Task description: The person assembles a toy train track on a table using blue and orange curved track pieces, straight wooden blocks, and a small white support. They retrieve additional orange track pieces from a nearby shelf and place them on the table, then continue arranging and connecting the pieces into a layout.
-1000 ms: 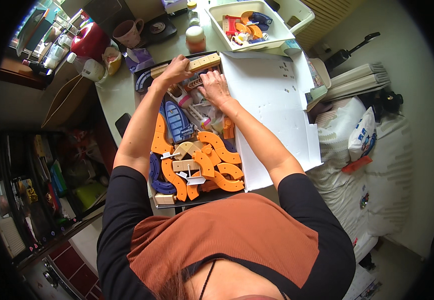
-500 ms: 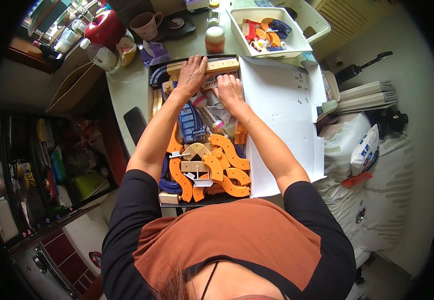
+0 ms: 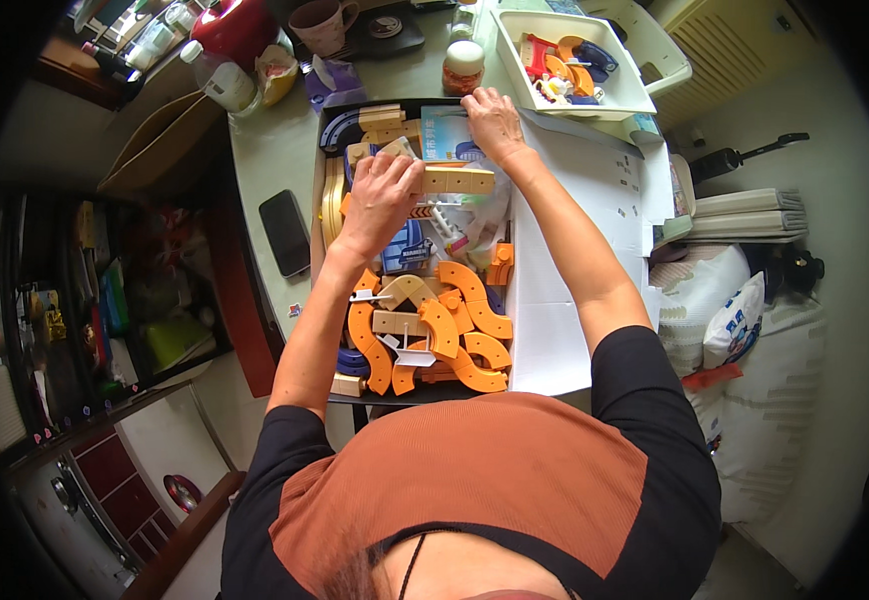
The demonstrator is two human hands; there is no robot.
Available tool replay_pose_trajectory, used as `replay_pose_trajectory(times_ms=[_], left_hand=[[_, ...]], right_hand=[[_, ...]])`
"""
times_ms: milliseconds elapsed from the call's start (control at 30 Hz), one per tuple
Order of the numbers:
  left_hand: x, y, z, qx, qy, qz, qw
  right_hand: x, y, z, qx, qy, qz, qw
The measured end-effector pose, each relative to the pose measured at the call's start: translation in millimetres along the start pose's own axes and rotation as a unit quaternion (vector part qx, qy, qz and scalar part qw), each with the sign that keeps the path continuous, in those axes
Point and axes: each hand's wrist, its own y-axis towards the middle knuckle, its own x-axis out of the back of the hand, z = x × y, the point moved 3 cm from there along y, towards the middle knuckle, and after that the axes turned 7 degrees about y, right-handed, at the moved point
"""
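A shallow box (image 3: 329, 110) holds toy track pieces. My left hand (image 3: 385, 195) is closed over a long beige track block (image 3: 460, 180) with small holes, raised above the other pieces. My right hand (image 3: 496, 124) has its fingers bent together at the box's far right corner, beside a light blue booklet (image 3: 442, 135); what they pinch is hidden. Orange curved tracks (image 3: 367, 335) and beige blocks fill the near part of the box. Blue parts (image 3: 405, 245), a plastic bag and a small white-and-pink piece lie in the middle.
A white bin (image 3: 510, 65) with several toy parts stands at the far right. A jar (image 3: 463, 70) with a white lid is behind the box. A phone (image 3: 285, 232) lies left of it. The white box lid (image 3: 585, 250) lies open at the right.
My left hand has lifted the beige block off the far end and brought it nearer, uncovering the blue booklet. My right hand has moved from inside the box to its far right corner.
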Motion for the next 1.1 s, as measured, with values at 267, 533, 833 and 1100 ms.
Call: replay_pose_trajectory(times_ms=[267, 533, 833, 1100], left_hand=[[15.1, -31.1, -0.2, 0.048, -0.009, -0.010, 0.999], [18.3, -35.2, -1.3, 0.056, -0.031, -0.011, 0.998], [11.1, -19.6, 2.5, 0.063, -0.061, -0.009, 0.996], [-52.3, 37.5, 16.4, 0.066, -0.124, 0.143, 0.980]], right_hand=[[-12.9, 8.6, 10.6, 0.041, -0.025, 0.009, 0.999], [22.1, 3.1, 5.1, 0.024, 0.037, -0.069, 0.997], [153.3, -2.9, -51.5, -0.144, 0.385, -0.252, 0.876], [156.3, -106.0, -60.6, -0.250, 0.814, -0.106, 0.513]])
